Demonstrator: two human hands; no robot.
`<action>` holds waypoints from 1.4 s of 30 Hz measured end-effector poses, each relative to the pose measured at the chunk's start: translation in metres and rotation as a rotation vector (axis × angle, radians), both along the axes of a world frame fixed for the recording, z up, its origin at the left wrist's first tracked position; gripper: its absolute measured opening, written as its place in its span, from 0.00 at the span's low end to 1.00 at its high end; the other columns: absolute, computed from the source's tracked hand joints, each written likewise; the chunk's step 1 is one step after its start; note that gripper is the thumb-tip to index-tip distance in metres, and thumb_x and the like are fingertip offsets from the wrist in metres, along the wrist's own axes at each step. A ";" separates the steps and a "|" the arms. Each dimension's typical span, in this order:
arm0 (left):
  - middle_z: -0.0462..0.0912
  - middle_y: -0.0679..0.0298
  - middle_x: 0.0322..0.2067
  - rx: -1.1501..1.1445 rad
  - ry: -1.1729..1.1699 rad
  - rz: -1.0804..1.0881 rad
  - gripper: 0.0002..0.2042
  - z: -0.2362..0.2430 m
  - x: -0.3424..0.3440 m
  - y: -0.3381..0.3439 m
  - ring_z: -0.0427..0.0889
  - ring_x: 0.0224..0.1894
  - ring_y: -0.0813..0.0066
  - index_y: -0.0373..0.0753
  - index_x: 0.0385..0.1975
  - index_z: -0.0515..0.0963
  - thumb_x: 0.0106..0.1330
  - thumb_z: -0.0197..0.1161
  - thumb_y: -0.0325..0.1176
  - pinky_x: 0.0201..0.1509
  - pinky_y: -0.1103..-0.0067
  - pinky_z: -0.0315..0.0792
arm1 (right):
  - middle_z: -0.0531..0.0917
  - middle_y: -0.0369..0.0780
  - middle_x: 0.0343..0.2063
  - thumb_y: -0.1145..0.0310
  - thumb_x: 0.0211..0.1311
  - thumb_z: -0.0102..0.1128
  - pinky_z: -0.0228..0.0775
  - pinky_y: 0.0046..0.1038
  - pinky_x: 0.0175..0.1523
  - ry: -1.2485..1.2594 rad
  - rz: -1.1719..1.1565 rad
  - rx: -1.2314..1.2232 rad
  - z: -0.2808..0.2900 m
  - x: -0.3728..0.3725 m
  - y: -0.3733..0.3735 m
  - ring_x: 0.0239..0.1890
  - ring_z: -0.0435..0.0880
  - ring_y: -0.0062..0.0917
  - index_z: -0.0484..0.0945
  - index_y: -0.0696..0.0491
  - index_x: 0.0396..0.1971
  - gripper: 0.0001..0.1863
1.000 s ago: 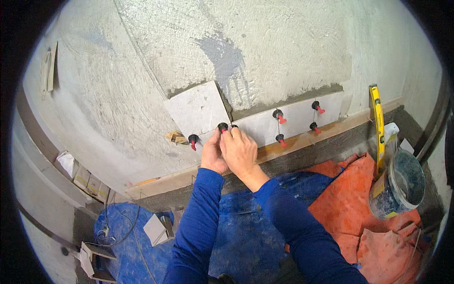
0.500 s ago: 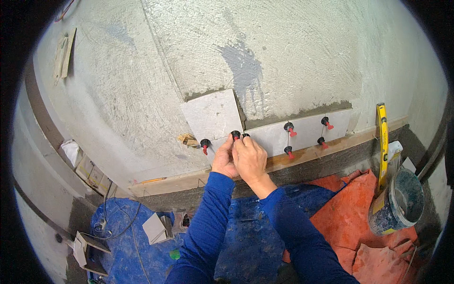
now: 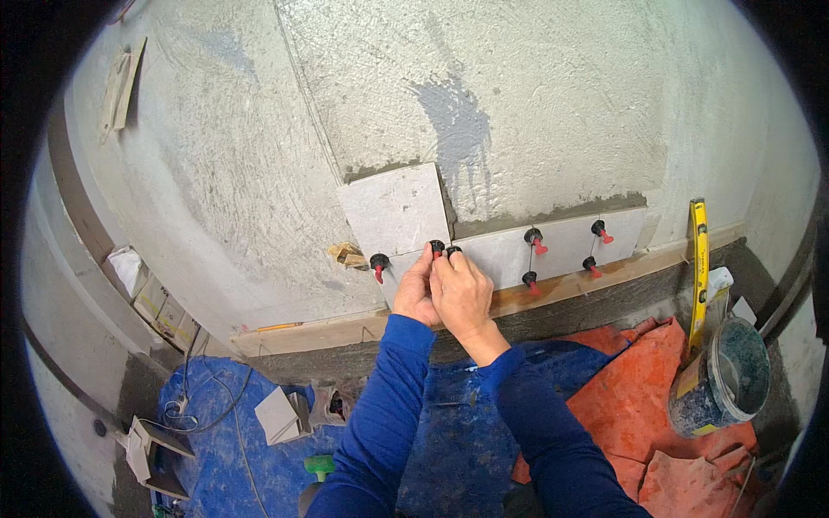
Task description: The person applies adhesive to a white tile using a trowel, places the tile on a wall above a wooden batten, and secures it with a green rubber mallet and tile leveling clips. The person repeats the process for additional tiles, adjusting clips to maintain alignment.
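My left hand (image 3: 416, 293) and my right hand (image 3: 464, 298) meet at a black tile leveling clip (image 3: 437, 247) with a red handle, set at the lower edge of the upper white tile (image 3: 395, 205). Fingers of both hands close around its handle, partly hiding it. A second black clip (image 3: 453, 251) sits just right of it, above my right fingers. Another leveling clip (image 3: 378, 262) stands at the tile's lower left corner. The lower row of white tiles (image 3: 501, 250) runs right, carrying several more clips. My hands cover part of that row.
A wooden batten (image 3: 298, 338) runs beneath the tiles. At right stand a yellow spirit level (image 3: 699, 276) and a bucket (image 3: 739, 371) near an orange sheet (image 3: 622, 397). Loose tiles (image 3: 278, 416) and a cable (image 3: 237, 406) lie on the blue sheet (image 3: 203, 457).
The view has shifted slightly. Both hands stay at the same clip, and the second clip beside it now shows more. More of a green object on the floor has come out beside my left sleeve.
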State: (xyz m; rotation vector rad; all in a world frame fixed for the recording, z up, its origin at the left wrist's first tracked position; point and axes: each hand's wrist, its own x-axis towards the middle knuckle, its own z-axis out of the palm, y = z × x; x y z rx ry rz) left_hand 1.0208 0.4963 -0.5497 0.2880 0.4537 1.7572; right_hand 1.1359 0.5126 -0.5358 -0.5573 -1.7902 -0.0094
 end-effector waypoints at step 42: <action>0.82 0.65 0.40 -0.263 0.754 0.424 0.15 -0.037 0.002 -0.096 0.80 0.39 0.75 0.36 0.56 0.78 0.76 0.62 0.37 0.45 0.76 0.75 | 0.86 0.43 0.36 0.65 0.59 0.65 0.76 0.31 0.43 -0.115 0.285 -0.271 0.008 0.054 0.068 0.33 0.82 0.30 0.85 0.50 0.53 0.20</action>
